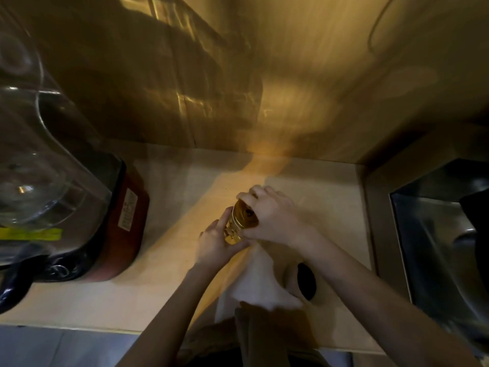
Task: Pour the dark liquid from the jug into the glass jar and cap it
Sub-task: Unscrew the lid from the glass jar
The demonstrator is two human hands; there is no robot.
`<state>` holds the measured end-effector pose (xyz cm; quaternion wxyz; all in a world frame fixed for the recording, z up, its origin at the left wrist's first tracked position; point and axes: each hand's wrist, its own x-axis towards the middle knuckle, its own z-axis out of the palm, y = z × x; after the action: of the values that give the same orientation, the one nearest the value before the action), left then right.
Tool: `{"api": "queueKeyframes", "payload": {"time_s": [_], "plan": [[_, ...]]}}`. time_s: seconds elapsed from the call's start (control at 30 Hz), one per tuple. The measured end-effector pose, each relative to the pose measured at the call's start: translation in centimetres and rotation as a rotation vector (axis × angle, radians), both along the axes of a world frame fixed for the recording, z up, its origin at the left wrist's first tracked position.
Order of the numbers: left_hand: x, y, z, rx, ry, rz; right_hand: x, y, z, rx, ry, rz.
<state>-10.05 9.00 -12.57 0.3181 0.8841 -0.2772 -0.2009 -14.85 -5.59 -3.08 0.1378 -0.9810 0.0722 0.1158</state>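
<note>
Right hand (272,215) hides the jar (234,226) cap; background blurred.

A pale bench (148,295) meets a shiny wall (304,75) under warm amber light; a steel sink (434,234) adjoins its right edge.

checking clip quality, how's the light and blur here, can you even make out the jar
Head view: dim amber light, wall smeared by motion blur, wide-angle bending at the edges; the jar shows only as a gold glint between the left hand and right hand.
</note>
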Motion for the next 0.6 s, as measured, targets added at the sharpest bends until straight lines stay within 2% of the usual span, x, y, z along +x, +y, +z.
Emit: {"api": "queueKeyframes", "payload": {"time_s": [0.1,0.27,0.4,0.6], "plan": [[0.0,0.2,-0.3,-0.034,0.001,-0.006,-0.5,-2.4,1.6,0.277,-0.048,-0.086],[-0.1,0.3,-0.4,-0.082,0.031,-0.002,-1.9,-6.8,0.5,0.784,-0.054,-0.411],[-0.3,0.2,-0.1,-0.169,0.144,0.005,-3.2,-7.8,-3.3,0.868,-0.091,-0.583],[-0.9,0.0,-0.3,-0.179,0.225,0.070,-4.0,-7.4,-9.7,0.925,-0.206,-0.829]]}}
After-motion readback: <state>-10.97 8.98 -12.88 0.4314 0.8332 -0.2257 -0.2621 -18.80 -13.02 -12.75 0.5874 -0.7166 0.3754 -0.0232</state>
